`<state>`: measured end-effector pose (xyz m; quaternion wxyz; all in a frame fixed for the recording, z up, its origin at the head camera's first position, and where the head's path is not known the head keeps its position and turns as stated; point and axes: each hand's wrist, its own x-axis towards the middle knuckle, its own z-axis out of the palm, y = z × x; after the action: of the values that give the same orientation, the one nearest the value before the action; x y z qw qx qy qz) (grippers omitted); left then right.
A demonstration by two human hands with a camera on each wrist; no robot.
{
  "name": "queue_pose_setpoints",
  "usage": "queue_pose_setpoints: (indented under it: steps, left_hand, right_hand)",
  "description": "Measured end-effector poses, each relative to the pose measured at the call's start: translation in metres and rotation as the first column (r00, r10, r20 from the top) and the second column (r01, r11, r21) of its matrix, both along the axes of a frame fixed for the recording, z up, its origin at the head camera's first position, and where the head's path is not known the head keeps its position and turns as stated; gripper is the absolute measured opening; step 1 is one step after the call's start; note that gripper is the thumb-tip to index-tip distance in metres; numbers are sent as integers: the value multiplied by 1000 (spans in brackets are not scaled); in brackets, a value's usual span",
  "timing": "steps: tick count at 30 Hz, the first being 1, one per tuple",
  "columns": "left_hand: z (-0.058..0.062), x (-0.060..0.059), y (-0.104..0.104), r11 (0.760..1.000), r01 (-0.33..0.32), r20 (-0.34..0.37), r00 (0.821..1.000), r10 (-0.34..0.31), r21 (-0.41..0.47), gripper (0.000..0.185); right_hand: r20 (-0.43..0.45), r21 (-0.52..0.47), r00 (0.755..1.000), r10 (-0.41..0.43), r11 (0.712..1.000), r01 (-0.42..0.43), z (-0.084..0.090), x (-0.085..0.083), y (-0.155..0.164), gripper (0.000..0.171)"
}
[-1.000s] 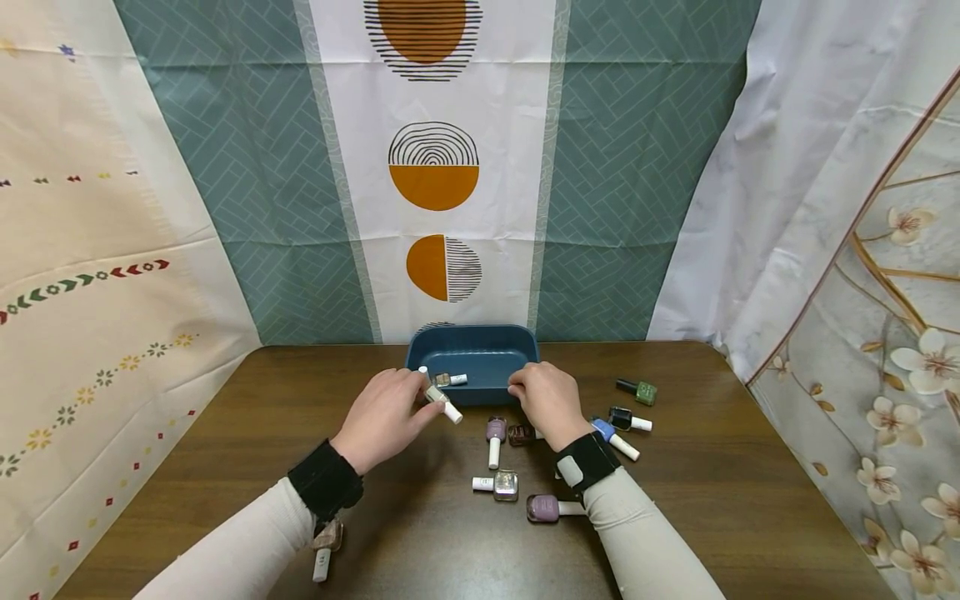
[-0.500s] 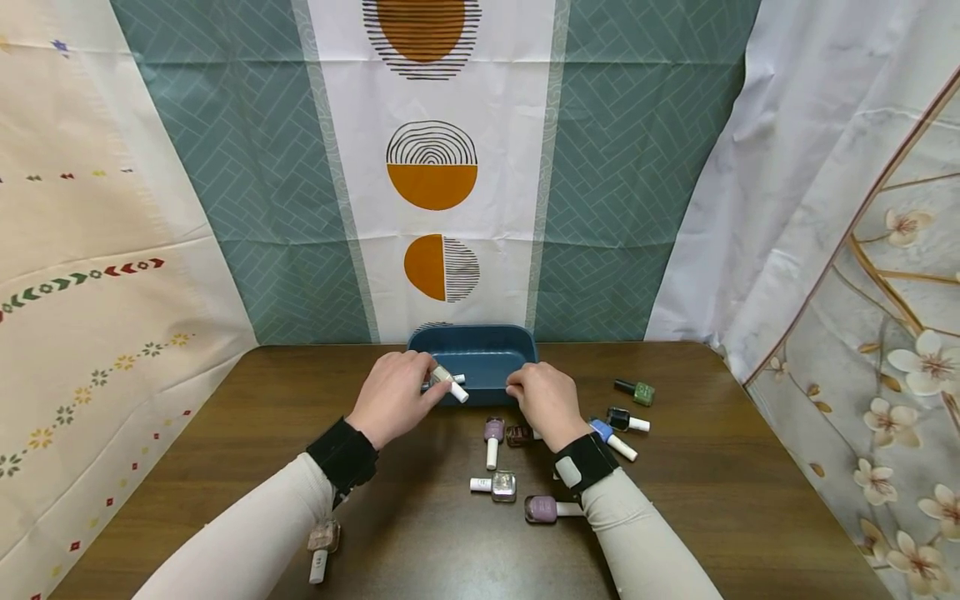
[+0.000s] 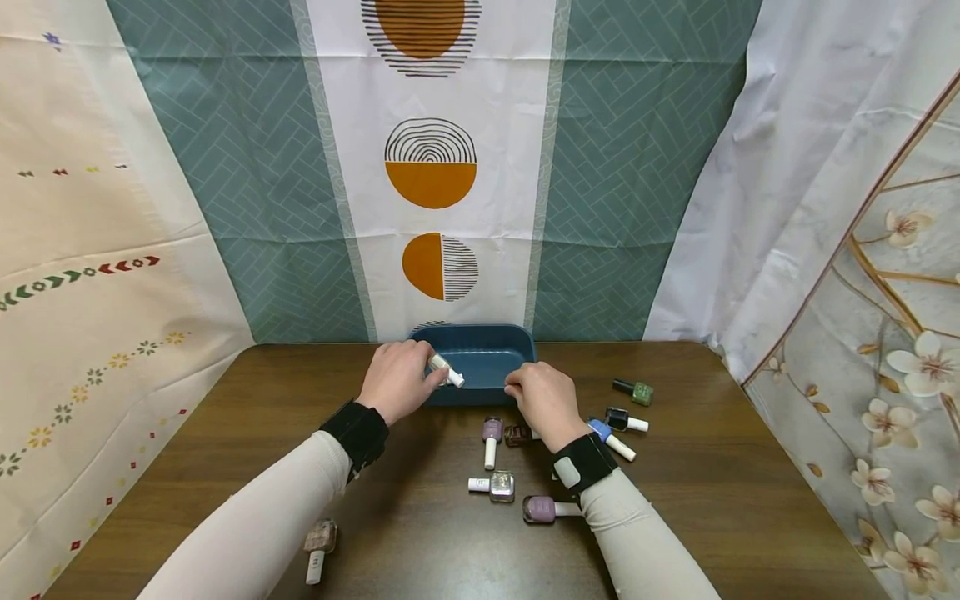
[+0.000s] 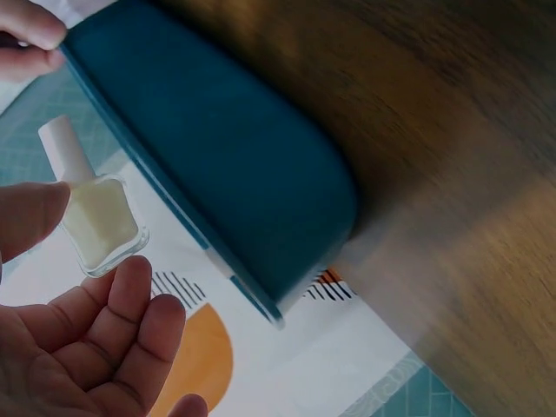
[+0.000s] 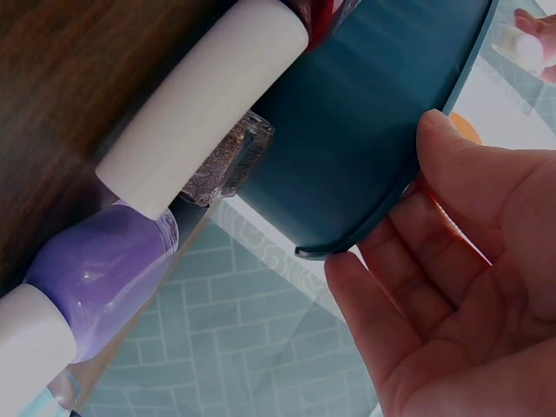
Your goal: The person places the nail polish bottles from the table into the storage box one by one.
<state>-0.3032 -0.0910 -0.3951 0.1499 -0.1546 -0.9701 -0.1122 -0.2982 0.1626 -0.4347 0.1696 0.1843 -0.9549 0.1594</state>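
My left hand (image 3: 397, 383) pinches a cream nail polish bottle (image 3: 444, 369) with a white cap and holds it over the near left part of the dark blue tray (image 3: 491, 354). The left wrist view shows the cream bottle (image 4: 95, 221) between thumb and fingers (image 4: 95, 330), beside the tray's outer wall (image 4: 226, 165). My right hand (image 3: 543, 400) rests at the tray's front right rim. In the right wrist view its fingers (image 5: 452, 287) lie relaxed against the tray rim (image 5: 365, 130). The tray's inside is mostly hidden.
Several polish bottles lie on the brown table before the tray: mauve (image 3: 492, 433), brown (image 3: 519, 434), glitter (image 3: 498, 485), mauve (image 3: 546, 508), blue (image 3: 611, 437), black (image 3: 625, 419), green (image 3: 637, 390). One more bottle (image 3: 317, 546) lies by my left forearm. Patterned curtains hang behind and at both sides.
My left hand has carried the cream bottle away from me, from in front of the tray to above it. The right hand has stayed at the rim.
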Motion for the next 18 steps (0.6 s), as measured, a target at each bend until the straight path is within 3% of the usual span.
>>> queue_pose_setpoints:
  steps: [18]
  left_hand:
    - [-13,-19,-5,989,-58,-2,998,58,-135,31]
  right_hand:
    - [16,-1,1000,-10,1000,10,0,-1,-2,8]
